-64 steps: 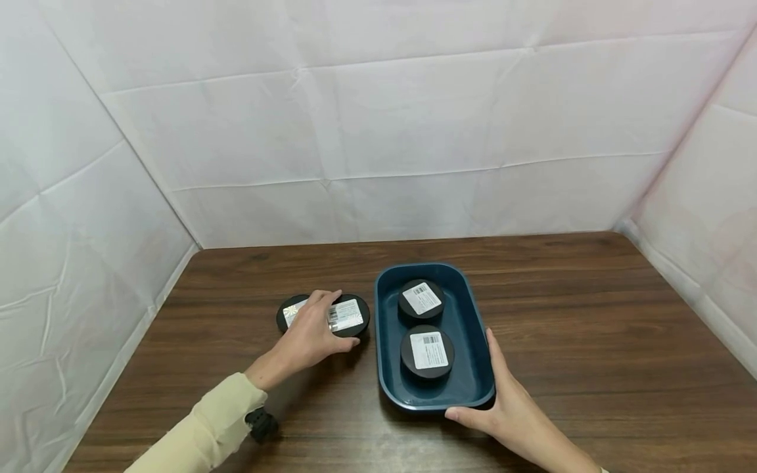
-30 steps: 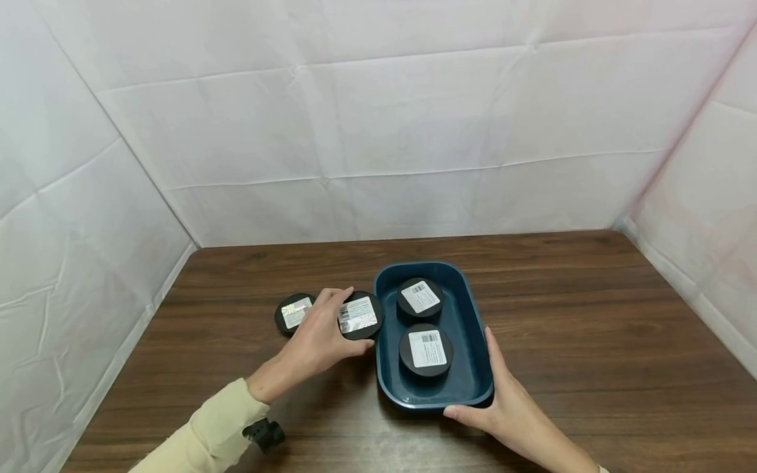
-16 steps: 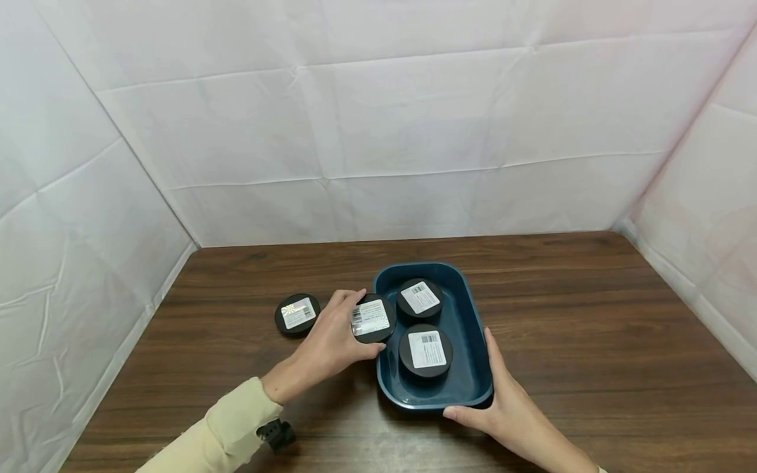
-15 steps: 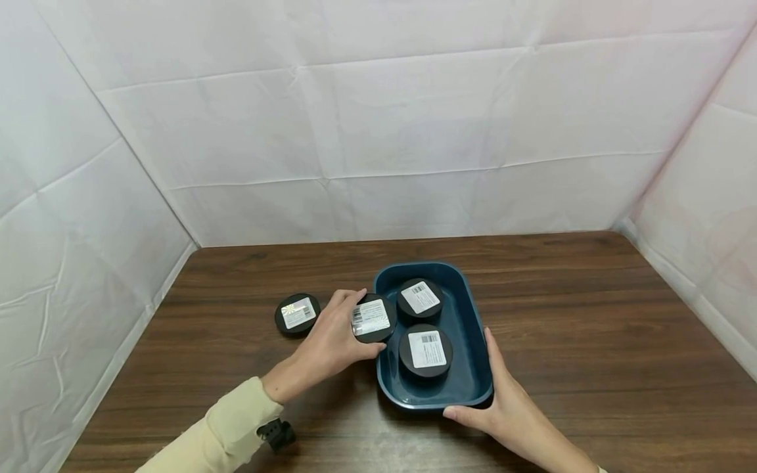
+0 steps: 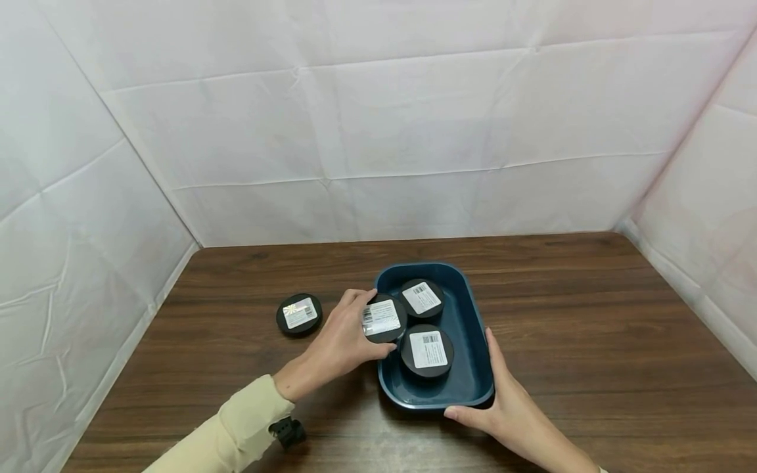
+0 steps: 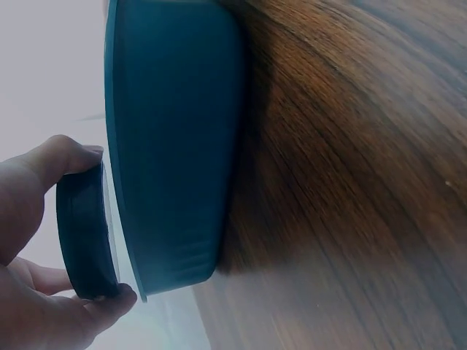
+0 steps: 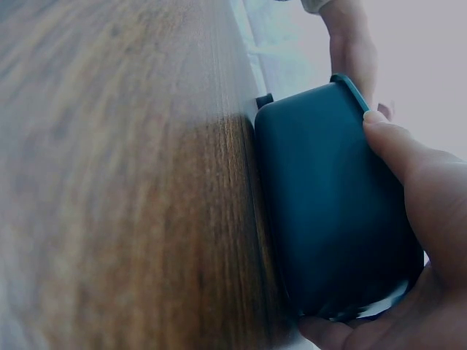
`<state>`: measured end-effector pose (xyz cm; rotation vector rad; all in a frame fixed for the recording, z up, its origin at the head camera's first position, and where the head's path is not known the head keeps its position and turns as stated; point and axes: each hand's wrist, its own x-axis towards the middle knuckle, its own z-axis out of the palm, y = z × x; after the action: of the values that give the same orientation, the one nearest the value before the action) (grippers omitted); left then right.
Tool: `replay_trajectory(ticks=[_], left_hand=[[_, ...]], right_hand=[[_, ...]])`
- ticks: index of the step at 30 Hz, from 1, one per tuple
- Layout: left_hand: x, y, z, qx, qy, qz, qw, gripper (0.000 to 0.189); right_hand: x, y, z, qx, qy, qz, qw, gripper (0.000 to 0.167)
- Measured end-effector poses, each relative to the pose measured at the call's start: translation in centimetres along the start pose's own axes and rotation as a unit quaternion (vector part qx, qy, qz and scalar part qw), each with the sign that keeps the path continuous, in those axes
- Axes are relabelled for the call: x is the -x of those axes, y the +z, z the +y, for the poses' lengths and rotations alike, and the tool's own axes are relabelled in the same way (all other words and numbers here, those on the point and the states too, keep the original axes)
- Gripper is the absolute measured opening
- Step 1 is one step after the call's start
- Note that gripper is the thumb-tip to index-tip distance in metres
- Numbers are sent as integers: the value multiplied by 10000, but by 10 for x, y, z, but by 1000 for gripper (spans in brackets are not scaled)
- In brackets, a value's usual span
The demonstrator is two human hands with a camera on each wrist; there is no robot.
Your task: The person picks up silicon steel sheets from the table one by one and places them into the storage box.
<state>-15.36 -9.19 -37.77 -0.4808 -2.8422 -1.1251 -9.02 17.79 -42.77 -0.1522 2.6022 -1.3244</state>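
My left hand (image 5: 340,341) pinches a flat round black container (image 5: 384,318) with a white label, thumb on the near side and fingertips on the far side. In the head view it overlaps the left rim of the dark blue tray (image 5: 470,358). The left wrist view shows the held container (image 6: 87,230) raised over the tray's rim, beside its outer wall (image 6: 175,146). My right hand (image 5: 511,407) grips the tray's near right corner, thumb at the front rim and fingers along the right side. Two similar containers, one far (image 5: 421,299) and one near (image 5: 428,353), lie inside the tray.
Another black container (image 5: 299,315) lies on the brown wooden table (image 5: 579,328), left of the tray. White sheeting (image 5: 384,131) stands behind the table and on both sides. A black device (image 5: 288,431) is strapped at the left wrist.
My left hand has moved right, lifting the container from beside the other one on the table to over the tray's left rim. My right hand and the tray have stayed in place.
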Motion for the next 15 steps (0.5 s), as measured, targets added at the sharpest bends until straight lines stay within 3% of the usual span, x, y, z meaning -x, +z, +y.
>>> replay_trajectory(ticks=[15], left_hand=[[-7, 9, 5, 337, 17, -38, 9994, 91]], right_hand=[[0, 0, 1, 27, 54, -6, 10000, 137]])
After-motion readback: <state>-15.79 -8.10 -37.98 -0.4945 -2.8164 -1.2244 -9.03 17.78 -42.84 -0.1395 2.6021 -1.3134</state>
